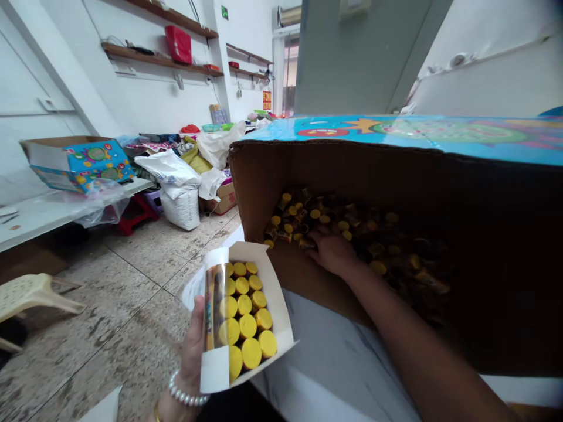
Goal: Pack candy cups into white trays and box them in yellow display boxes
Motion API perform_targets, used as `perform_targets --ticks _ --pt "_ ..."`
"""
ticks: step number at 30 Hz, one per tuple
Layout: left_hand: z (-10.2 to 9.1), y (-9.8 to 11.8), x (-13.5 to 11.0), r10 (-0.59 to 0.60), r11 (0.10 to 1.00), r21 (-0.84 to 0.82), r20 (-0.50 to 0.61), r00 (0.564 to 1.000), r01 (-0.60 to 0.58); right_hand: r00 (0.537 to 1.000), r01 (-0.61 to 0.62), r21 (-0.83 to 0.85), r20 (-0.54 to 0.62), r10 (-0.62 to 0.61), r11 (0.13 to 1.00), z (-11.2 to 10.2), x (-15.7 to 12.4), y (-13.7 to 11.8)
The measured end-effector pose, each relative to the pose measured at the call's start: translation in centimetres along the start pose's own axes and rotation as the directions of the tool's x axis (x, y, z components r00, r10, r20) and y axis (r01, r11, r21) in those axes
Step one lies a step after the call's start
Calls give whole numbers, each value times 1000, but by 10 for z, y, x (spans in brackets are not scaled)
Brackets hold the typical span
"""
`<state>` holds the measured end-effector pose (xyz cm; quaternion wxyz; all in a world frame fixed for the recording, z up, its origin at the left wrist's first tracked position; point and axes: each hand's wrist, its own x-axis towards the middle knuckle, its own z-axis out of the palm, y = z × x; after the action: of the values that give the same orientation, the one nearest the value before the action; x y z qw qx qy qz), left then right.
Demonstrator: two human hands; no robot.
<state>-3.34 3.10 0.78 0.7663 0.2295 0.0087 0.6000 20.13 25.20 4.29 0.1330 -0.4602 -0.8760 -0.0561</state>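
Observation:
My left hand (193,334), wearing a beaded bracelet, grips a small white carton (284,316) by its left side. The carton's top is open, and rows of small containers with yellow caps (244,305) stand upright inside. A clear window shows on its left wall. Over to the right, my right hand (332,249) reaches into a large cardboard box (264,170) lying with its opening towards me. Its fingers are apart among loose yellow-capped containers (288,227), touching some of them. Shadow hides the deeper part of the box.
Beneath the carton and box is a marbled tabletop (334,351). At left are a white table (26,220) with a blue printed box (94,164), a red stool (136,214) and a cream plastic stool (39,293). White sacks (180,199) stand on the floor beyond.

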Motion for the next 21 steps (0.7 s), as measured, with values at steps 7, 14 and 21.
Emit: perform_targets --ticks 7,14,21 --pt "3 2 -4 -42 999 -12 -33 999 42 997 24 50 78 -28 998 -12 -2 -14" --pt "-7 -6 -15 67 998 22 -122 990 -65 969 102 318 181 -166 943 -22 -5 -32" --pt "-3 7 -16 381 921 208 -304 873 -330 972 -60 915 144 -184 399 -82 -26 -71"
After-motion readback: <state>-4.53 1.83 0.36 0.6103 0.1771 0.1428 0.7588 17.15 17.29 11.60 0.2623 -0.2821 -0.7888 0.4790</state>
